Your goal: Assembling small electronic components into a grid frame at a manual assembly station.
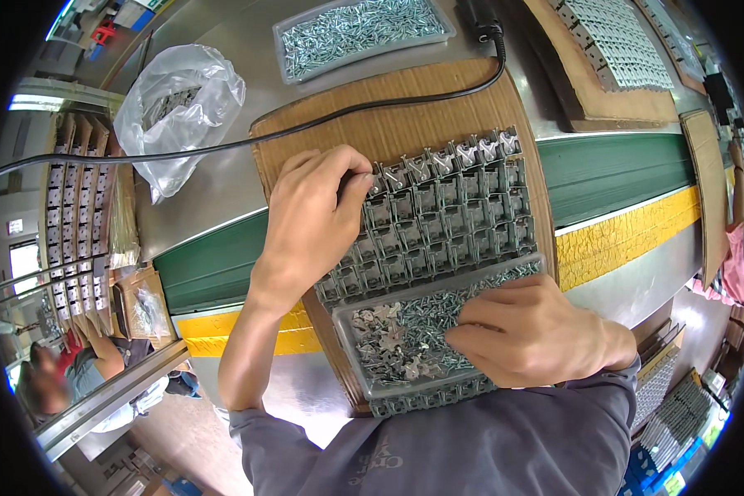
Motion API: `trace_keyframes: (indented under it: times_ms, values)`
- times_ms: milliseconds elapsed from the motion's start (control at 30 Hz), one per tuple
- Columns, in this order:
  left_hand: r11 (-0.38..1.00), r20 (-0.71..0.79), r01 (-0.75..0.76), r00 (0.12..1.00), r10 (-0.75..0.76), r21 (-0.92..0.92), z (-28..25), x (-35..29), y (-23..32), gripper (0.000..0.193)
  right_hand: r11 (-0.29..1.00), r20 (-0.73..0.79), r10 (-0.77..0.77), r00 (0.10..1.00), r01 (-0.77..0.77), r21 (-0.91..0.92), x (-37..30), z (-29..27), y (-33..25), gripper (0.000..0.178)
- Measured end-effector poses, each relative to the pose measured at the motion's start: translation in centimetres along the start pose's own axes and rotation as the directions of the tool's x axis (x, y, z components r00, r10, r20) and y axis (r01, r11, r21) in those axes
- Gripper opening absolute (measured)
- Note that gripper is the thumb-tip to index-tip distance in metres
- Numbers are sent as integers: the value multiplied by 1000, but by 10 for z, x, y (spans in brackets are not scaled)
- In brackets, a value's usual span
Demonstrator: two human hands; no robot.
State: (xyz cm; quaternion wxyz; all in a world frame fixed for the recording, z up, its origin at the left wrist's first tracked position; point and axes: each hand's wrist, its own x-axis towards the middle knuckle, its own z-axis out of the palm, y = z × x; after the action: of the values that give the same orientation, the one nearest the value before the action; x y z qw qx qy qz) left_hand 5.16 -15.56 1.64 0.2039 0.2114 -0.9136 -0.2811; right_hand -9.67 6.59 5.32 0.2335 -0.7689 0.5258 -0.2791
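Rows of small metal brackets (438, 223) stand packed together on a brown board (463, 91); screws poke up from several in the far row. At the left end of that row, my left hand (310, 219) is closed, thumb and forefinger pinched against the end bracket; what lies between the fingertips is hidden. A clear plastic tray (349, 341) sits across the nearer brackets, holding small screws (438, 310) and flat metal pieces (380, 331). Over its right side my right hand (537, 331) has its fingers curled down among the screws, and their tips cannot be seen.
Another tray of screws (360, 37) stands beyond the board. At the far left is a clear plastic bag (178, 107) of metal parts. A black cable (372, 105) crosses the board's far end. More brackets (616, 45) sit on cardboard at the far right. Another person (99, 364) is at left.
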Motion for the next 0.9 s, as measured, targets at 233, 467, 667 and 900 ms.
trace_keyframes:
  times_ms: [233,467,667,900]
  values:
    - [993,97,109,990,-105,-39,2,10,-2,7,984,86,116,990,-102,-148,0,12,-5,22]
    - [992,99,-128,987,126,15,-25,-42,57,16,997,-55,74,996,-75,-25,-3,3,-1,21]
    - [929,540,-369,775,328,-34,-6,-78,76,20,999,-125,37,991,-35,24,0,-2,5,22]
    - [931,445,-307,818,364,-196,-6,-75,77,17,996,-218,72,973,-59,68,6,0,6,24]
